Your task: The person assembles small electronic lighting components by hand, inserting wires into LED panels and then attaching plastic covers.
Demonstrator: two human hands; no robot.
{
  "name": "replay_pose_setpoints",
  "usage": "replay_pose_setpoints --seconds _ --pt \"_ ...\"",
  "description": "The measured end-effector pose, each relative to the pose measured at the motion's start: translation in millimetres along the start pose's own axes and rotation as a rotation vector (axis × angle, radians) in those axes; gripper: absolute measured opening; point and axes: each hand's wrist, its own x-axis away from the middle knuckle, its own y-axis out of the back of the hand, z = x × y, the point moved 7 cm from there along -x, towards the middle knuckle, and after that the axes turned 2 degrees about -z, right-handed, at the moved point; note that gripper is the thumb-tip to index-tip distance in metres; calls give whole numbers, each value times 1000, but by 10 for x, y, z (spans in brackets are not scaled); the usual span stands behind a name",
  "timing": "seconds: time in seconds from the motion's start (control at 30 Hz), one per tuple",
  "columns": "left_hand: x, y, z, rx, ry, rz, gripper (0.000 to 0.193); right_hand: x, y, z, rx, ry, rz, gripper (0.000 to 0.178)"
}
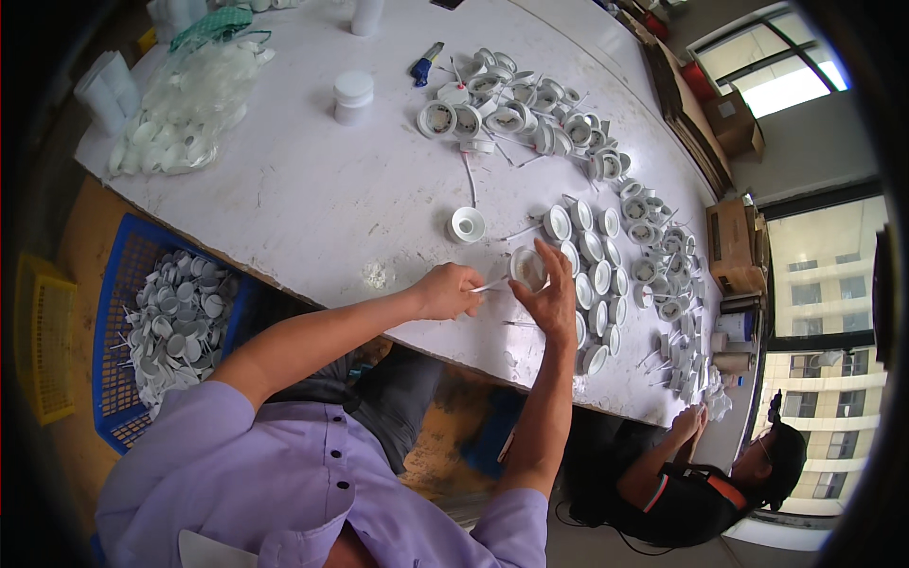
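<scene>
White round cap (pixel 527 267) sat cupped in my right hand (pixel 547 298), fingers curled around its rim, just above the near part of the white table (pixel 312 199). My left hand (pixel 447 291) was closed in a pinch on a thin white stick (pixel 490 284), its tip reaching into that cap. I saw rows of matching caps (pixel 592 275) lined up just beside the right hand, and one lone cap (pixel 467 224) standing apart, farther up the table. A blue crate (pixel 118 284) of grey parts stood on the floor to my left. Another person's hands (pixel 691 423) were together at the table's right end.
</scene>
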Motion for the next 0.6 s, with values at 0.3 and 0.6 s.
replay_pose_setpoints --seconds 0.3,0.6 --pt "-209 29 -50 -250 -58 -224 30 -412 -74 -469 292 63 143 70" --pt "131 107 -41 -143 -60 -131 28 -514 89 -619 112 -53 175 70"
